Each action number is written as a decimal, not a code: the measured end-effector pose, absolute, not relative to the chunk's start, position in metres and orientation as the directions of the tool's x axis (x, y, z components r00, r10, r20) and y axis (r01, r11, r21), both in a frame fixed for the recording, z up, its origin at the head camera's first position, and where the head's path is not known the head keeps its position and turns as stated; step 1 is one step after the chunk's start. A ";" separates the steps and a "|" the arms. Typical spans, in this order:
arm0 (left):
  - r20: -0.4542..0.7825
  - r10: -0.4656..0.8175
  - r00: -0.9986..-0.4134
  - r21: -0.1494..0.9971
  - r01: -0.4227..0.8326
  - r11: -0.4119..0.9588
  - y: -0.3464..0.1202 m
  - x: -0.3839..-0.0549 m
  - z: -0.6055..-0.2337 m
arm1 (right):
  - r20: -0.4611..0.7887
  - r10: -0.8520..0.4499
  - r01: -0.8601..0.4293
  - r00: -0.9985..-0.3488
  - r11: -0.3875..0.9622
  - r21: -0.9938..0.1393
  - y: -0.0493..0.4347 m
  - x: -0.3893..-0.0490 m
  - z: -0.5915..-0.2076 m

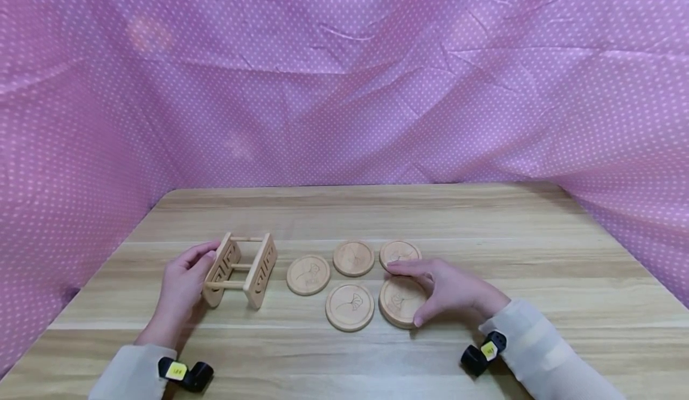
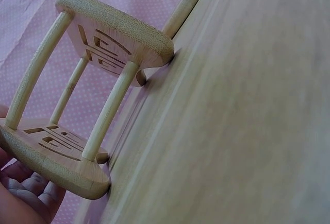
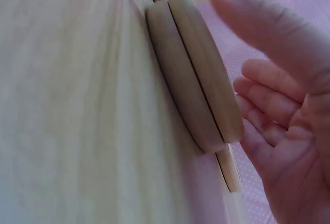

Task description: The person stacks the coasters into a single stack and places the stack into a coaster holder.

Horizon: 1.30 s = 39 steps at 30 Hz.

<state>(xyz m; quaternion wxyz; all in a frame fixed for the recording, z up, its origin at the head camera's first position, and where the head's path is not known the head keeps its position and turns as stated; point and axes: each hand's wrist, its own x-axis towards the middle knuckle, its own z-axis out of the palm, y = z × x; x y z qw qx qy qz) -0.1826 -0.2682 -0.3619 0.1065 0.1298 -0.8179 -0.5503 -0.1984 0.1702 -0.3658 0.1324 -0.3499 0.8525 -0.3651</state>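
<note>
On the left, my left hand holds the near side panel of a wooden coaster rack, which stands on the table. The left wrist view shows the rack's cut-out panels and round rods, with the curled fingers at the lower panel. My right hand is spread over a stack of two round wooden coasters, thumb and forefinger at opposite sides of its top. In the right wrist view the thumb is apart from the stacked coasters. Their far edges are partly hidden.
Single coasters with engraved leaf designs lie between the rack and the stack: a left one, a back one and a front one. Another coaster lies behind the stack. Pink dotted cloth hangs behind the wooden table.
</note>
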 end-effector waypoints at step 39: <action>0.086 -0.335 -0.938 0.920 -0.054 0.389 -0.269 -0.183 -0.365 | 0.053 -0.440 -0.334 -0.897 0.593 -0.733 0.172 -0.242 -0.382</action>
